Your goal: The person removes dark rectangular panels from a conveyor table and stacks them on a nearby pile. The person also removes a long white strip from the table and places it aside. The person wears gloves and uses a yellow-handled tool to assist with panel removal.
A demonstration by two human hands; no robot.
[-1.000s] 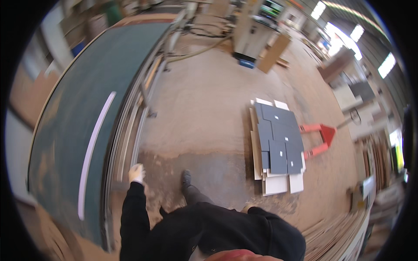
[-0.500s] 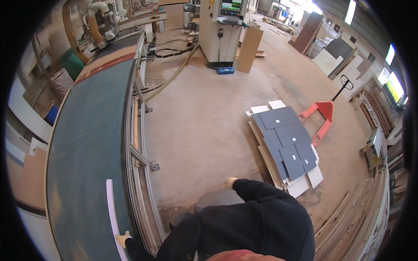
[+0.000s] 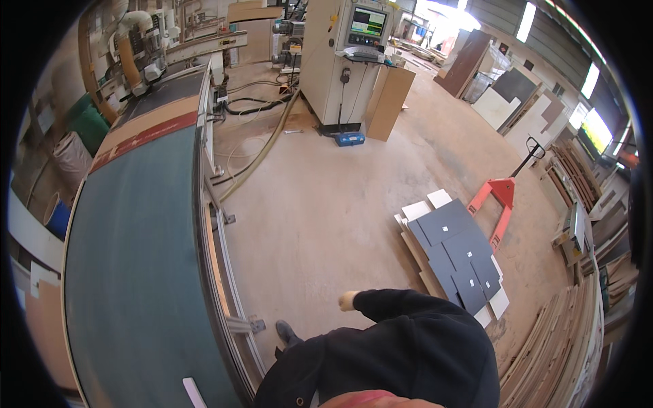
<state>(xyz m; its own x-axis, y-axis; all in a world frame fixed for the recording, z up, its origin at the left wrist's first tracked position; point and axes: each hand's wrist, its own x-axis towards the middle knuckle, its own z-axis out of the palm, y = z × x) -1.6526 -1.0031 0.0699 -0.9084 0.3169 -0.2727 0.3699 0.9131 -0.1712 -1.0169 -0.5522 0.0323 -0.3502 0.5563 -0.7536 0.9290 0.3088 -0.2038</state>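
My right hand (image 3: 347,300), in a pale glove at the end of a black sleeve (image 3: 391,304), hangs over the floor in front of my body. It touches nothing that I can see; its fingers are too small and turned away to make out. My left hand is out of the picture. One end of a narrow pale strip (image 3: 194,393) shows on the green belt table (image 3: 139,231) at the lower left, the rest of it cut off by the frame edge.
To my right, dark grey panels (image 3: 449,248) lie stacked on a red pallet truck (image 3: 501,194). A control cabinet (image 3: 333,75) stands ahead, with a blue box (image 3: 350,139) at its foot. A hose (image 3: 269,139) crosses the floor. Long boards (image 3: 554,340) lie at the lower right.
The belt table and strip have shifted downward in view, and the cabinet looks nearer. My left hand, seen earlier at the strip, has left the picture. A shoe now shows beside the table.
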